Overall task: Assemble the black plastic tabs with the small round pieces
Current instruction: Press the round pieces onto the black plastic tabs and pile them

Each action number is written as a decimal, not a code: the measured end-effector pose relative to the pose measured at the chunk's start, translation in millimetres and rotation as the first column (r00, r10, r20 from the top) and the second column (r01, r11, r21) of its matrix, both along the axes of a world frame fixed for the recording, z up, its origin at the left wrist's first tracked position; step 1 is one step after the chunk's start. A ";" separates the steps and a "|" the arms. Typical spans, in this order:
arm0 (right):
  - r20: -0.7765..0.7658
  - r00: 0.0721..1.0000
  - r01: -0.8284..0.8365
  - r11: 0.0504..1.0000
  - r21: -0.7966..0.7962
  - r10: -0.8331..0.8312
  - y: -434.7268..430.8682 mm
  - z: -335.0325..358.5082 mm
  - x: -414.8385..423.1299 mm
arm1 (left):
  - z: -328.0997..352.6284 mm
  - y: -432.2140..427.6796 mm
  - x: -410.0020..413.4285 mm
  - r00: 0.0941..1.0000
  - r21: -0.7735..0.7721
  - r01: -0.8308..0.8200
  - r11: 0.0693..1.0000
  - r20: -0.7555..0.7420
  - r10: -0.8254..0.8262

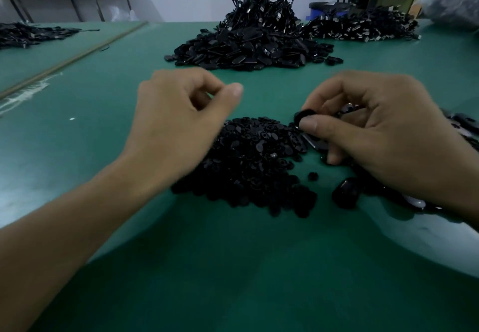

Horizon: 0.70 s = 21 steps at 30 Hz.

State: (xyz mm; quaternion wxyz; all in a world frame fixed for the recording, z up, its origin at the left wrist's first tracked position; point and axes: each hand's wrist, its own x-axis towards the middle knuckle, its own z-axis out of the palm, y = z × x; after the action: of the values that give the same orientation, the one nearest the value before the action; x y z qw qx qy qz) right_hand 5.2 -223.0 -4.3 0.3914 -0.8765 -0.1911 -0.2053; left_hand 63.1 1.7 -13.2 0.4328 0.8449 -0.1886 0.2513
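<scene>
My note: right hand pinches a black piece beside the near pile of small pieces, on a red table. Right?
Not quite: the table is green, not red, as the head view shows. The right hand does pinch a black piece beside the near pile of small pieces.

Left grip point(178, 124) and right grip point(383, 134) are bare hands, nails short and plain; the left forearm point(77, 215) is uncovered.
</scene>
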 end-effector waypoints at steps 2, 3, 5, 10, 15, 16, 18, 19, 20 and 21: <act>0.002 0.999 -0.041 0.995 0.086 0.041 7.2 -3.2 -1.8 | 3.6 -12.6 -20.4 0.988 0.004 0.137 0.991 -0.069 -0.136; -0.005 0.998 -0.069 0.990 0.119 0.070 10.6 -4.8 -2.6 | 4.2 -17.4 -28.4 0.973 0.005 0.202 0.979 -0.113 -0.200; -0.016 0.993 -0.111 0.983 0.149 0.115 16.4 -8.0 -3.9 | 4.4 -23.4 -37.5 0.937 -0.038 0.293 0.955 -0.187 -0.295; -0.043 0.992 -0.099 0.949 0.298 0.117 24.0 -10.0 -6.0 | 0.3 -24.6 -33.1 0.838 -0.321 0.359 0.876 -0.303 -0.454; -0.191 0.962 -0.084 0.877 0.473 0.195 19.3 -7.7 -4.1 | -2.1 -19.2 -27.0 0.764 -0.502 0.319 0.804 -0.366 -0.532; -0.212 0.958 -0.065 0.870 0.489 0.191 18.0 -7.3 -3.4 | -1.1 -18.0 -26.4 0.763 -0.504 0.319 0.802 -0.366 -0.533; -0.243 0.954 -0.032 0.868 0.496 0.174 16.1 -6.8 -2.2 | 1.8 -16.7 -26.2 0.762 -0.507 0.333 0.795 -0.351 -0.543; -0.253 0.953 -0.022 0.870 0.493 0.168 15.7 -6.6 -2.0 | 2.9 -16.4 -26.1 0.764 -0.508 0.340 0.792 -0.342 -0.547; -0.260 0.951 -0.019 0.872 0.489 0.166 15.5 -6.3 -2.1 | 3.9 -16.4 -26.4 0.766 -0.506 0.344 0.791 -0.337 -0.548; -0.266 0.949 -0.019 0.874 0.485 0.168 15.4 -6.2 -2.2 | 4.0 -16.5 -26.6 0.770 -0.505 0.342 0.793 -0.333 -0.544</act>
State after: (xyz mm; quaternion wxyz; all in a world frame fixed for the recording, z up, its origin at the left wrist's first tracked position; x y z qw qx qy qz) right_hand 3.1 -207.6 -10.5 0.6289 -0.7634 -0.1156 -0.0914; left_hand 36.5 -14.7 -9.2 0.6819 0.6964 -0.2208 -0.0351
